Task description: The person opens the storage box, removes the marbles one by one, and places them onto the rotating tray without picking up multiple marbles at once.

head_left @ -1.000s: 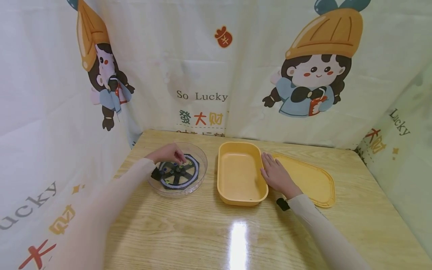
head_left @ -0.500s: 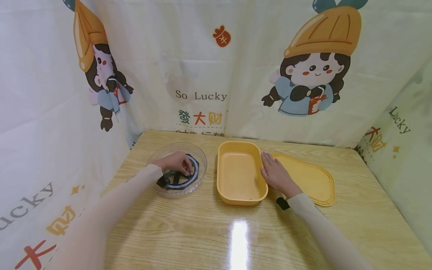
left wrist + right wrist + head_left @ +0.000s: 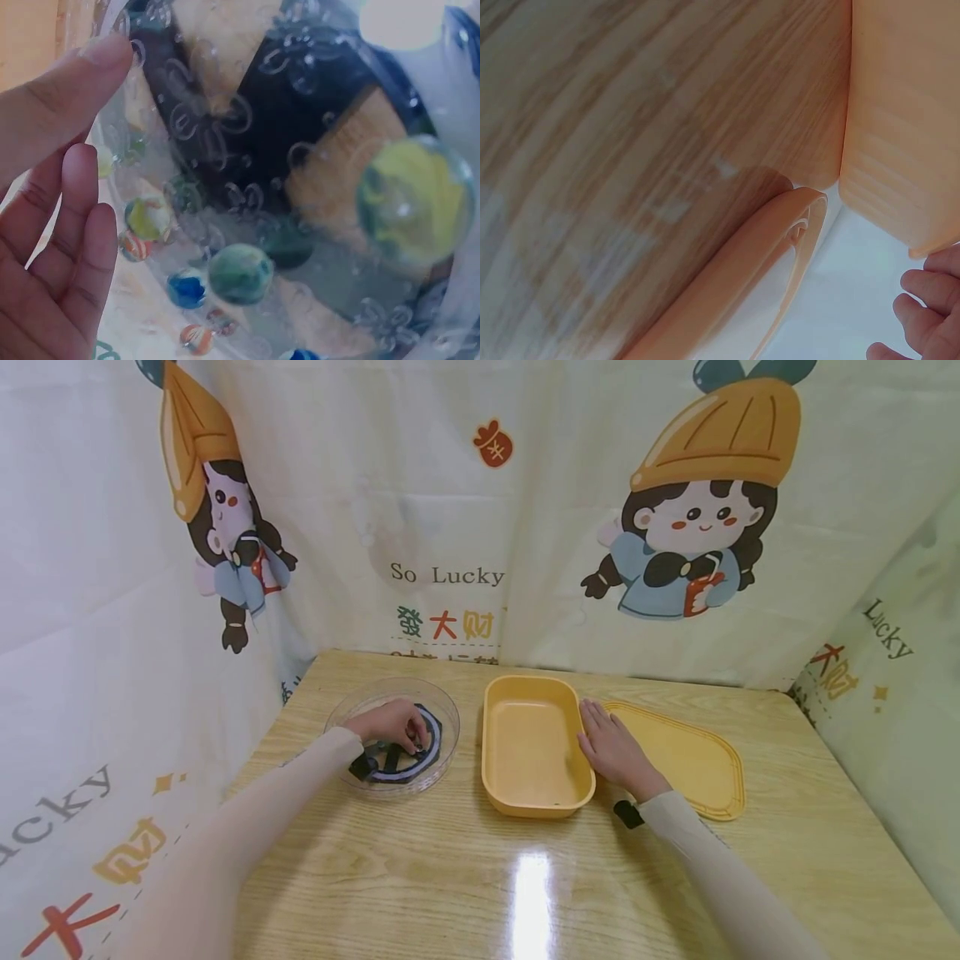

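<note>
My left hand (image 3: 390,724) reaches down inside a round clear dish (image 3: 450,760), its fingers bent toward the bottom. In the left wrist view the thumb (image 3: 97,67) lies above the bent fingers (image 3: 86,225); whether a marble sits behind the thumb is hidden. Several glass marbles are around it: a big yellow-green marble (image 3: 416,202), a green marble (image 3: 240,274), a blue marble (image 3: 186,289) and an orange-striped marble (image 3: 196,339). My right hand (image 3: 618,750) rests with straight fingers along the right side of a deep yellow box (image 3: 491,777).
A flat yellow lid (image 3: 693,760) lies right of the box, partly behind my right forearm. A dark, spoked, ring-shaped piece (image 3: 435,752) shows at the dish. A patterned cloth (image 3: 547,552) hangs behind and beside the wooden table (image 3: 450,877).
My left hand has moved slightly right and down within the dish, covering more of its middle. The right hand, box and lid have stayed in place.
</note>
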`<state>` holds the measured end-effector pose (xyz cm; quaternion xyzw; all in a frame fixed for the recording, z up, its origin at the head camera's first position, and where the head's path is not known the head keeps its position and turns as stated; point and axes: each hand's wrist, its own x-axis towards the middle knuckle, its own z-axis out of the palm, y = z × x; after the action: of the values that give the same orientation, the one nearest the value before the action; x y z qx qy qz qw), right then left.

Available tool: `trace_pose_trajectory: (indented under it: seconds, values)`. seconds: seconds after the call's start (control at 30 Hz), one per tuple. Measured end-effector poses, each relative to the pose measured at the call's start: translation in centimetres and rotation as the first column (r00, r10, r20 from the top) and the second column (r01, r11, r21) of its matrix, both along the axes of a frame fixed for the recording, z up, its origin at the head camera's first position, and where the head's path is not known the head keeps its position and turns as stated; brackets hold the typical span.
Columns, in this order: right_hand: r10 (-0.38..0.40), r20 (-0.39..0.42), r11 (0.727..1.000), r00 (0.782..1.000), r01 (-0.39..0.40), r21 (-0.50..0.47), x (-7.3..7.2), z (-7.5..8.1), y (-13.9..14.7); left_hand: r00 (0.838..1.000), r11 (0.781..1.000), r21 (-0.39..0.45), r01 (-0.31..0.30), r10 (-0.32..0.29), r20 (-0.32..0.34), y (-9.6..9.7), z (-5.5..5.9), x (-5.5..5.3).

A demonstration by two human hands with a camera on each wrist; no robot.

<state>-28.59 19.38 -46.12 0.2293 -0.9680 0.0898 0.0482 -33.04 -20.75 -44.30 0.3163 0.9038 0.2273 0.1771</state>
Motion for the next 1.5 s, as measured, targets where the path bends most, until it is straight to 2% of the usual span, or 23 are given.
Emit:
trace_pose_trajectory:
  seconds: [0.17,0.27,0.33,0.57,0.73,0.87,0.97,1.13,1.23,1.5]
  values:
    - [-0.002,0.000,1.000,1.000,0.002,-0.001,0.0,-0.1,0.0,0.999,0.999,-0.038,-0.017,0.015,-0.044,0.1,0.6,-0.1]
    - [-0.002,-0.002,1.000,1.000,0.002,0.002,0.0,-0.1,0.1,0.999,0.999,-0.018,-0.029,0.028,-0.022,0.6,1.4,-0.1]
    - [-0.002,-0.004,1.000,1.000,0.002,0.006,0.0,-0.1,0.1,1.000,1.000,0.004,-0.013,0.013,-0.005,1.4,2.3,0.0]
    - [0.000,-0.007,1.000,1.000,0.000,-0.009,0.0,-0.2,0.3,0.997,0.997,0.024,0.073,-0.073,-0.009,6.2,6.3,0.5]
    - [-0.006,0.001,1.000,1.000,0.006,-0.006,0.0,-0.3,0.5,0.978,0.977,0.055,0.208,-0.207,-0.015,10.6,7.5,0.7]
    - [-0.008,0.004,1.000,1.000,0.008,-0.010,0.0,-0.3,0.5,0.954,0.951,0.083,0.299,-0.300,-0.004,14.2,7.5,1.2]
    - [-0.008,0.001,1.000,1.000,0.008,-0.018,-0.1,-0.2,0.4,0.930,0.928,0.072,0.367,-0.367,-0.007,16.6,7.1,1.6]
    - [-0.008,-0.006,1.000,1.000,0.008,-0.007,-0.3,-0.2,0.2,0.885,0.885,0.082,0.459,-0.463,0.046,19.8,5.7,1.6]
    - [-0.004,-0.010,1.000,1.000,0.004,0.003,-0.3,-0.1,0.2,0.867,0.870,0.069,0.489,-0.493,0.074,21.1,4.6,1.5]
    - [0.011,-0.038,1.000,0.999,-0.011,0.009,0.0,0.0,0.4,0.845,0.853,-0.021,0.521,-0.512,0.155,23.3,2.0,1.4]
